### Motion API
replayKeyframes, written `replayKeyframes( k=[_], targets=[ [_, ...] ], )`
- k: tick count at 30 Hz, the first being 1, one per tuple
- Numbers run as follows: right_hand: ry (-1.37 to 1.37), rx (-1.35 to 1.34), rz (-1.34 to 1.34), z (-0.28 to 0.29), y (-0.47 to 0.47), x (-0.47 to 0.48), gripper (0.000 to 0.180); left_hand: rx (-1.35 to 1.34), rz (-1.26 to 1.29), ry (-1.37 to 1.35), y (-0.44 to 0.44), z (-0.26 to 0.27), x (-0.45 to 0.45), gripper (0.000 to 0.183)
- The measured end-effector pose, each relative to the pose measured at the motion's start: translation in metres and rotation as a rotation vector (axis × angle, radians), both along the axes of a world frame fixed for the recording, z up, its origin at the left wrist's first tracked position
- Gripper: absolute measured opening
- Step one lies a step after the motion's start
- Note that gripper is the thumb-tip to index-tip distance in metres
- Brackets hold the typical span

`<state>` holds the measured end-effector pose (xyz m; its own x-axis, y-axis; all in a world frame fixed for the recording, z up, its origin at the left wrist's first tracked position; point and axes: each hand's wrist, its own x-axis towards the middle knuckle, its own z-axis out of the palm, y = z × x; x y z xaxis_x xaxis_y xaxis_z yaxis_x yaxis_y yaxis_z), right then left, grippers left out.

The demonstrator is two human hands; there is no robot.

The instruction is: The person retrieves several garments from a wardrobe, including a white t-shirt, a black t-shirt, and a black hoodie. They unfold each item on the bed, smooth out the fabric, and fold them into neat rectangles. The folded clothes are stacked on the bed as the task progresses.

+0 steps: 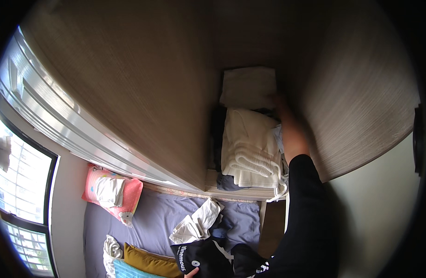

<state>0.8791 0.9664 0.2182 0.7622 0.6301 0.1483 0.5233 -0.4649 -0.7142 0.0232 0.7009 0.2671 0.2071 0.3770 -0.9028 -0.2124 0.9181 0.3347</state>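
My right hand point(286, 120), blurred, reaches deep into a wood-grain wardrobe compartment. Its fingertips are at the right edge of a folded pale cloth point(248, 87) at the back, in shadow; whether they grip it cannot be told. In front of that cloth lies a folded cream garment point(251, 146) with a gathered waistband and a white drawstring point(278, 195) hanging over the shelf edge. Dark clothing point(230, 183) shows beneath it. At the bottom edge, only a few fingers of my left hand point(192, 273) show, closed on a black garment point(207, 259) with white print.
Wardrobe side panels point(146, 104) point(366, 104) flank the compartment. Below left is a bed with a grey-purple sheet point(150, 215). On it lie a pink pillow point(129, 189), white clothing point(199, 222), a mustard cushion point(150, 260) and a blue item point(133, 270). A window point(21, 166) stands left.
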Motion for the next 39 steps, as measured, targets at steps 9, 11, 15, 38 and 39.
replayKeyframes(
  k=[9,11,15,38,39],
  targets=[
    [0.479,0.950,0.235,0.202,0.032,-0.104,0.048,0.280,0.213,-0.051,0.019,0.041,0.027,0.053],
    [0.247,0.809,0.280,0.227,0.033,-0.100,0.055,0.318,0.217,-0.052,0.020,0.041,0.024,0.054],
    [0.653,0.715,0.139,0.254,0.043,-0.139,0.064,0.340,0.237,-0.056,0.016,0.052,0.019,0.055],
    [0.213,-0.620,0.119,0.191,-0.011,-0.109,0.061,0.321,0.175,-0.167,0.021,0.056,0.009,0.059],
    [0.013,-0.639,0.158,0.169,-0.011,-0.083,0.061,0.303,0.164,-0.179,0.023,0.057,0.011,0.058]
  ],
)
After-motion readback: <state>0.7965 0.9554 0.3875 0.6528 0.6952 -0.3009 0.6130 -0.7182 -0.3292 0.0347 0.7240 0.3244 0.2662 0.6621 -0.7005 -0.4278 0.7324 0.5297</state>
